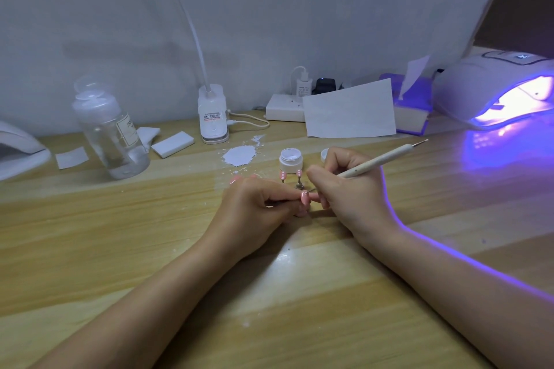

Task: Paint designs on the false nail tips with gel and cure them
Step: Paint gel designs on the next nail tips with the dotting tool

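A person's two hands meet over a pale wooden bench (120,249). The left hand (254,207) has its fingers curled in a tight grip, pinching a pink false nail tip (305,196) between thumb and forefinger; what the tip is mounted on is hidden by the fingers. The right hand (350,189), just beside it and touching at the fingertips, closes its grip pen-fashion round a white dotting tool (383,159), whose fine lower point sits at the held tip while its upper end slants away to the right. Just beyond the two grips stand two more pink nail tips (290,174) with pale dots, upright on small stands. Behind those sits an open white gel pot (290,160), its lid (325,154) peeping out beside the right hand. A white smear of gel (239,155) lies on the bench beyond the left hand. Well off to the right of the right hand, a curing lamp (494,93) glows violet, casting purple light along the right forearm. Far to the left stands a clear bottle (109,129).
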Demonstrator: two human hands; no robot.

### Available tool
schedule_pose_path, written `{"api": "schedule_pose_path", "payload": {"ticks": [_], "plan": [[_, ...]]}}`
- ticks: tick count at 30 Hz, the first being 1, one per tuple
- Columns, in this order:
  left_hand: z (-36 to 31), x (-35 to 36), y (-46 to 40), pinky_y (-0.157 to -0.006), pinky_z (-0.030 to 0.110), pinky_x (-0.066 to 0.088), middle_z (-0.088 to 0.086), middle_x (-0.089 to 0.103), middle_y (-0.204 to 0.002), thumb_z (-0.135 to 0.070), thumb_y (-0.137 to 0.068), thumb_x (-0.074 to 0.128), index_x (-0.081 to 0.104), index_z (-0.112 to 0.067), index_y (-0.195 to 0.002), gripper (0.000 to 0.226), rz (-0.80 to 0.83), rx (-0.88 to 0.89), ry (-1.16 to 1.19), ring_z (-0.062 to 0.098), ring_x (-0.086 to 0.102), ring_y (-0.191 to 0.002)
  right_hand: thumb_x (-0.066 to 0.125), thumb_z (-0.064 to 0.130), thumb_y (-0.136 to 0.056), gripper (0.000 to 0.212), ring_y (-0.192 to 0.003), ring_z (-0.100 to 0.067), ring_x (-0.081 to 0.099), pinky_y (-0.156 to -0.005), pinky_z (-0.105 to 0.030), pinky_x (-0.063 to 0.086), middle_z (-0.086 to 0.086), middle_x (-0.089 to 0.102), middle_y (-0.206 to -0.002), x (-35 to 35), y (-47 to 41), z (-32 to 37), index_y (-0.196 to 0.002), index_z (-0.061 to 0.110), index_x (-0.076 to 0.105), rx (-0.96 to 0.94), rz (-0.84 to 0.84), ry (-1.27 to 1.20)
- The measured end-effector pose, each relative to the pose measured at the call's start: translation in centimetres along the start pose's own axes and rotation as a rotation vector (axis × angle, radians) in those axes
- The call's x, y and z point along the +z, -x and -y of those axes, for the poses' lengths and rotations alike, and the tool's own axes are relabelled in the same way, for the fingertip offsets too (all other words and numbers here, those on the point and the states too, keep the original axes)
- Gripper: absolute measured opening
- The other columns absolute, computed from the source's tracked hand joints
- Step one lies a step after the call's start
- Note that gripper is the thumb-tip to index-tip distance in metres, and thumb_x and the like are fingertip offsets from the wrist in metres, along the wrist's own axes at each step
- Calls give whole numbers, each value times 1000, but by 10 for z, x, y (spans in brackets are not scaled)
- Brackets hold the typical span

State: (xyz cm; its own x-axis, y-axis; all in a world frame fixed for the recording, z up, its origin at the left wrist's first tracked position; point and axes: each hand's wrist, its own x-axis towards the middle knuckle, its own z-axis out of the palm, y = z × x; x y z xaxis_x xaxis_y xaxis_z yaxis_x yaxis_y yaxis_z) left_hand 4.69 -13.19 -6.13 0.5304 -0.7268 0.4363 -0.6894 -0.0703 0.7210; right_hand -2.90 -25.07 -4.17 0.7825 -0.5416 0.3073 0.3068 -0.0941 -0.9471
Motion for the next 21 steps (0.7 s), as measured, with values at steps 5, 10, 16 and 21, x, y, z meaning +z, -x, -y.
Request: {"api": "schedule_pose_path", "payload": {"ticks": [5,10,16,21], "plan": [[0,0,0,-61,24,42,-9,69,-65,-7,-76,71,76,-13,-81,9,-4,7,-28,-9,49,-52,54,-10,-77,38,-30,-5,47,-44,-23,49,7,36,-31,0,0,0,-50,8,33,3,1,7],[0,0,-1,-58,26,40,-5,71,-68,-9,-77,71,76,-16,-86,12,7,4,1,-6,46,-54,54,-9,-77,37,-27,-2,42,-40,-20,49,7,36,-31,0,0,2,-51,8,34,23,-29,-34],[0,0,-1,-56,33,43,-2,71,-67,-12,-78,70,73,-26,-88,18,-2,-5,8,8,46,-55,52,-7,-76,36,-26,-5,33,-40,-19,46,1,31,-33,-2,-3,-1,-50,8,33,49,-59,-69],[1,0,-1,-60,34,50,-4,72,-69,-8,-76,71,76,-13,-84,10,9,-27,27,-1,53,-57,55,-6,-75,42,-28,-2,39,-40,-17,38,12,33,-32,-3,-1,-5,-46,13,30,-30,-17,49]]}}
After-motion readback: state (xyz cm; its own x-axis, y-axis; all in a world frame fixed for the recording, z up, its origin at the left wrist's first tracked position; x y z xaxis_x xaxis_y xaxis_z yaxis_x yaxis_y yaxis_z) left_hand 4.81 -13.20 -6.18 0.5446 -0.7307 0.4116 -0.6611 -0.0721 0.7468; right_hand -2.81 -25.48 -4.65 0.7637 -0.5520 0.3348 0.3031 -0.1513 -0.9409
